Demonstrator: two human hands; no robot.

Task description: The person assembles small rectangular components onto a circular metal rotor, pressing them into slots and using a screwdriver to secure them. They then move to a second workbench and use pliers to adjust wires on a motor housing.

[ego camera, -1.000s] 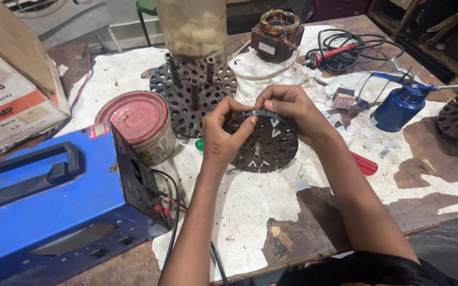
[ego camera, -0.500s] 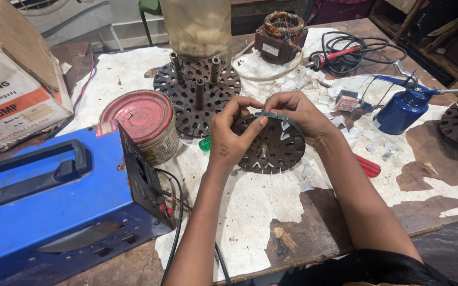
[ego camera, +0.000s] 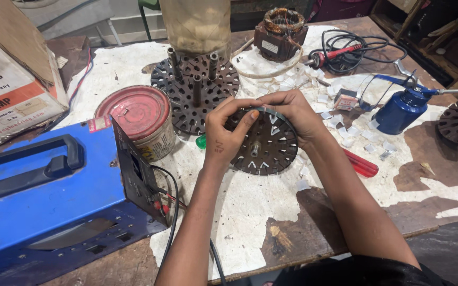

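A round dark slotted metal disc (ego camera: 266, 145) with a centre shaft and white paper slips in its slots lies on the worn white-topped table (ego camera: 250, 212). My left hand (ego camera: 228, 132) grips its left upper edge, fingers curled over the rim. My right hand (ego camera: 292, 114) pinches the top rim from the right, fingertips meeting the left hand's. A thin greenish band runs along the rim under the fingers.
A blue metal box with handle (ego camera: 49, 196) stands at left, a red-lidded tin (ego camera: 136, 119) beside it. Behind are a perforated disc with upright pins (ego camera: 194, 87), a copper-wound stator (ego camera: 282, 29), a soldering iron with cable (ego camera: 340, 53), a blue oil can (ego camera: 398, 111) and a cardboard box (ego camera: 6, 79).
Both hands have stayed on the disc's top rim; the fingers have shifted slightly along the edge. The view has moved a little.
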